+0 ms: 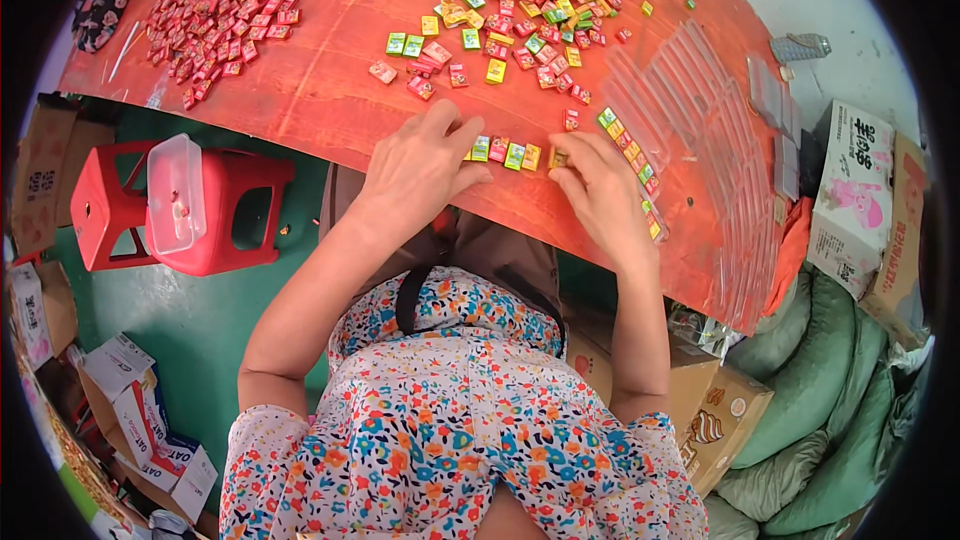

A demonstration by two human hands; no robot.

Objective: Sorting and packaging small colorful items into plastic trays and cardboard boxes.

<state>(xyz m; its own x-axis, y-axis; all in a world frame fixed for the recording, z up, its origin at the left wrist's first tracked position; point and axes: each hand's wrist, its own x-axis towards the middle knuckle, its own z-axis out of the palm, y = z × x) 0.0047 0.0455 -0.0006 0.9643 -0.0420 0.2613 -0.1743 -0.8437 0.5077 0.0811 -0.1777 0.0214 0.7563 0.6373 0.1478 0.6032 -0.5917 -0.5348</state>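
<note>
A short row of small red, green and yellow boxes (pixel 498 150) lies on the red table near its front edge. My left hand (pixel 420 165) is at the row's left end, its thumb and fingers closed around the end box, which is partly covered. At the right end, my right hand (pixel 605 190) pinches a small yellow box (pixel 557 157), slightly apart from the row. Beside that hand, a slanting line of similar boxes (pixel 628 148) lies along the clear plastic strips. A single red box (pixel 571 120) sits just beyond my right fingers.
Heaps of mixed small boxes (pixel 540 0) and red boxes (pixel 225 30) cover the table's far side. Long clear plastic trays (pixel 725 160) lie at the right. Red stools (pixel 225 205) stand at the left; cartons (pixel 853 195) and green sacks (pixel 830 370) at the right.
</note>
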